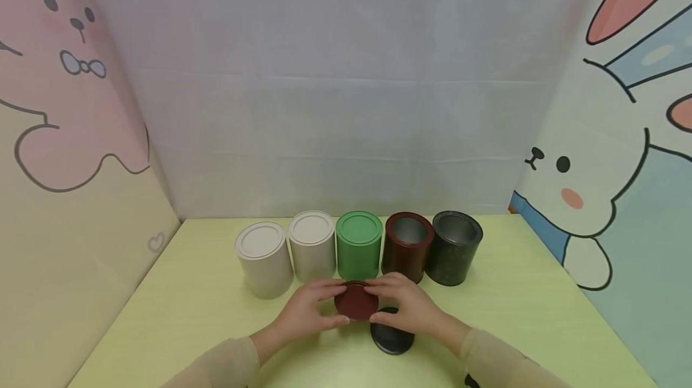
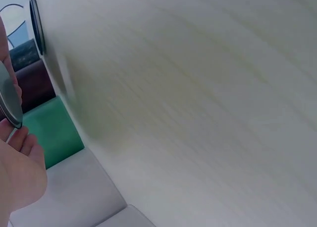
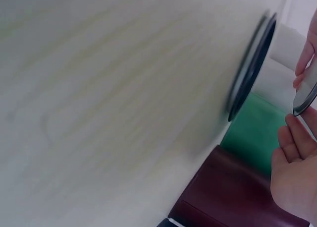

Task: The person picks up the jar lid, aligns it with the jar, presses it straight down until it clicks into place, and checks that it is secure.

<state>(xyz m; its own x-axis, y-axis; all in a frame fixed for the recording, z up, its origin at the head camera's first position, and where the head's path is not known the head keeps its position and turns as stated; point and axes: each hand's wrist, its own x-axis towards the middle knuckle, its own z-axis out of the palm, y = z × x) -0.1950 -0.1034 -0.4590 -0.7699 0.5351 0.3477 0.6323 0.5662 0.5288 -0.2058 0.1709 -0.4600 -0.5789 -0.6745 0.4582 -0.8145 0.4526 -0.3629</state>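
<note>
A round dark red lid [image 1: 356,301] is held between two hands above the table. My left hand [image 1: 305,310] grips its left edge, fingertips at the far rim and thumb at the near side. On the opposite edge, my right hand [image 1: 411,307] holds it the same way. The lid's metallic underside shows in the left wrist view [image 2: 9,95] and the right wrist view. A black lid [image 1: 393,340] lies on the table, partly under my right hand. Behind the hands stands an open dark red can [image 1: 404,256], beside a green can [image 1: 359,250] with its lid on.
Two white lidded cans [image 1: 265,268] stand at the row's left end. An open black can [image 1: 451,262] ends the row on the right. The pale yellow table [image 1: 519,316] meets a white cloth backdrop [image 1: 346,106], with cartoon-printed panels on both sides.
</note>
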